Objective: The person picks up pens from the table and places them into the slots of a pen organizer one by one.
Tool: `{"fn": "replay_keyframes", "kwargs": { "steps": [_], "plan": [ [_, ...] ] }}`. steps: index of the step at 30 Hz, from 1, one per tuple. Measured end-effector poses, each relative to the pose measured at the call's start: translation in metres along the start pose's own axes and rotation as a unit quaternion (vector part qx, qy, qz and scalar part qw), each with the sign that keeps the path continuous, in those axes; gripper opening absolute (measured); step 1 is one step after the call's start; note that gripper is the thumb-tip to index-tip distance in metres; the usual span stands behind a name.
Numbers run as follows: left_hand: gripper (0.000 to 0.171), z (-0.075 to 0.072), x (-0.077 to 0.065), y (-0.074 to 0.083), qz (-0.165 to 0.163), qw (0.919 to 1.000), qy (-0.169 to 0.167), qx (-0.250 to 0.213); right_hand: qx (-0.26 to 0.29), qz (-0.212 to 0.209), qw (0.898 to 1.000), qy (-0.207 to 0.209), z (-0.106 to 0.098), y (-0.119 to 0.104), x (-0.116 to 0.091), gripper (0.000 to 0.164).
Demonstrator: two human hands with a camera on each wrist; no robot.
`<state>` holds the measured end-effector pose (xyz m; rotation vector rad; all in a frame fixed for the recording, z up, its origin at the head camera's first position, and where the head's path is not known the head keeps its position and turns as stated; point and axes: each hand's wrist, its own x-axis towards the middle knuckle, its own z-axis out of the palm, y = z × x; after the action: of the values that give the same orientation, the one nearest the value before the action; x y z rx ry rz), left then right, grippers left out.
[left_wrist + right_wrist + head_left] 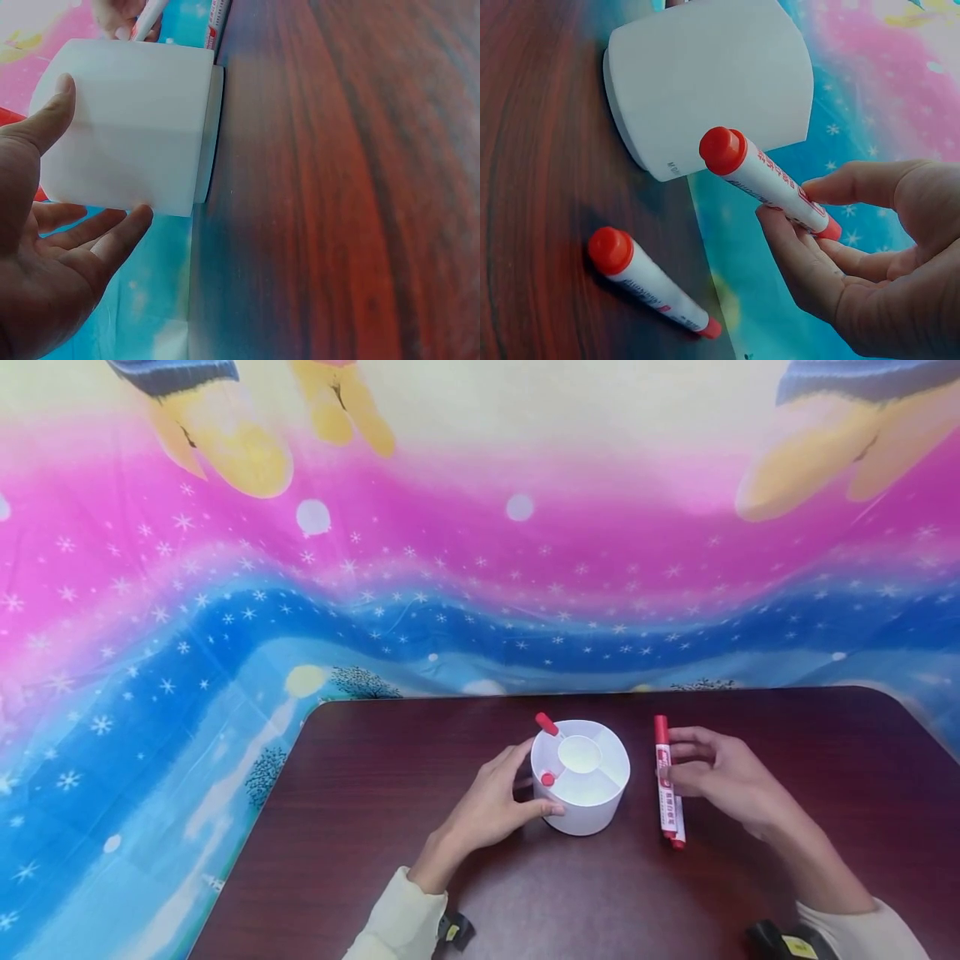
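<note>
A round white divided pen holder stands on the table, with a round cup at its centre. My left hand grips its left side, thumb at the front and fingers behind. Two red-ended markers sit in its left compartments: one leans out past the rim, the other shows its red end lower down. To the right of the holder, my right hand pinches a red-and-white marker between thumb and fingers, raised above the table. Beneath it a second such marker lies on the tabletop, mostly hidden in the head view.
The dark wood table has rounded far corners. Behind it hangs a colourful cloth with snowflakes in pink and blue. Black straps circle both wrists near the pale sleeves.
</note>
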<state>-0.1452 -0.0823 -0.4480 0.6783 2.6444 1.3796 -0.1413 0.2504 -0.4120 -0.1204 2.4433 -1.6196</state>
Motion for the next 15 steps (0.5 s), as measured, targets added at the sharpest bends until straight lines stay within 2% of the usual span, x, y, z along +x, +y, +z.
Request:
{"fn": "replay_keyframes", "kwargs": {
  "steps": [6, 15],
  "plan": [
    [0.1, 0.0, 0.0, -0.002, -0.001, 1.0, 0.001, 0.005, -0.012, -0.005, 1.0, 0.002, 0.0, -0.005, 0.002, 0.071],
    [0.099, 0.001, 0.0, -0.001, 0.002, 1.0, 0.001, -0.002, 0.0, -0.011, 1.0, 0.003, 0.001, -0.015, 0.004, 0.075]
  ]
}}
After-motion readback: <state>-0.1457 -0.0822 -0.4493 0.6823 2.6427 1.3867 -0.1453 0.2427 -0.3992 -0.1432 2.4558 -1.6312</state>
